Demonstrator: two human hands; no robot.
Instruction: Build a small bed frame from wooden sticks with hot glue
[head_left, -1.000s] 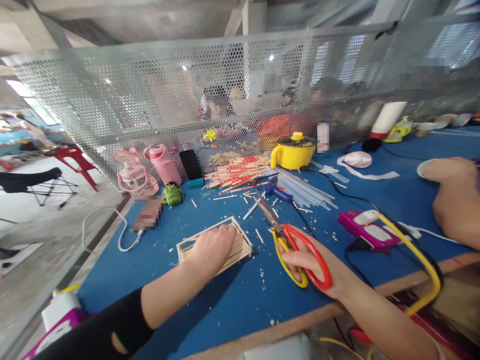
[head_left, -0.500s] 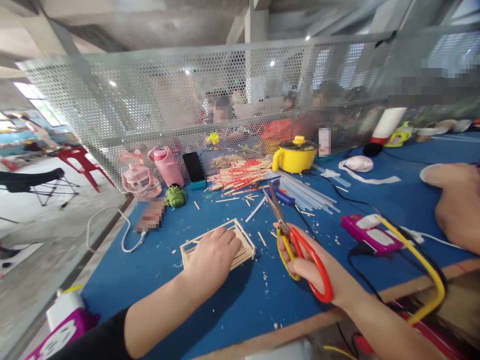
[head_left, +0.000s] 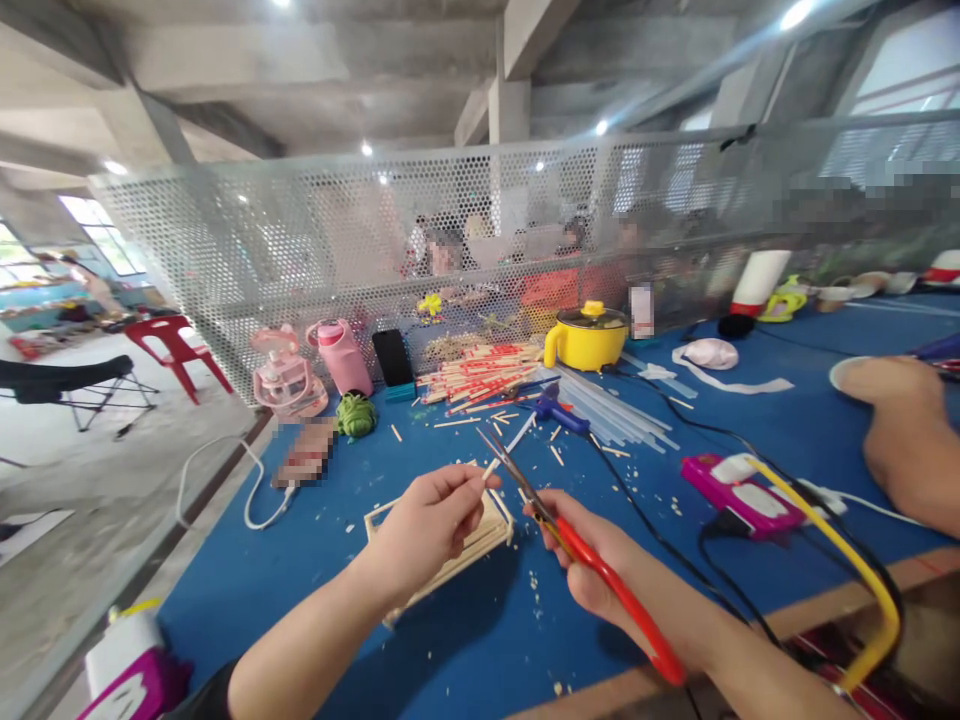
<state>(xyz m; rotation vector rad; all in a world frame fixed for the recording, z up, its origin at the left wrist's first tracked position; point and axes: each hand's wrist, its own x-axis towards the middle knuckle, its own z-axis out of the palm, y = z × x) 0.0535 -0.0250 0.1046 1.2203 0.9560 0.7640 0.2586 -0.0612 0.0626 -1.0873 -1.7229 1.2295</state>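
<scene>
Two bare hands work close together above a blue table. The person's left hand pinches a short, thin, pale wooden stick between thumb and fingertips — its grip is closed on that piece, which points up towards the far right. The right hand has its grip wrapped round the handles of a pair of red-and-yellow-handled metal scissors, whose blades stand a little apart at the tips and reach up to the stick; whether the wood lies between them I cannot tell.

Below the left hand, partly hidden by it, a rectangular frame of pale wooden sticks lies on the table. Small wood scraps are scattered to its right. Beyond the hands lie a dark blue glue gun, long translucent glue sticks and a heap of wooden sticks with red-printed wrappers; a yellow lidded pot stands just behind.

At the far left are a ball of green yarn, a pink bottle and a black phone leaning in a teal stand. To the right sits a magenta-and-white power strip — and, farther right, another person's hand is at a small white dish.
</scene>
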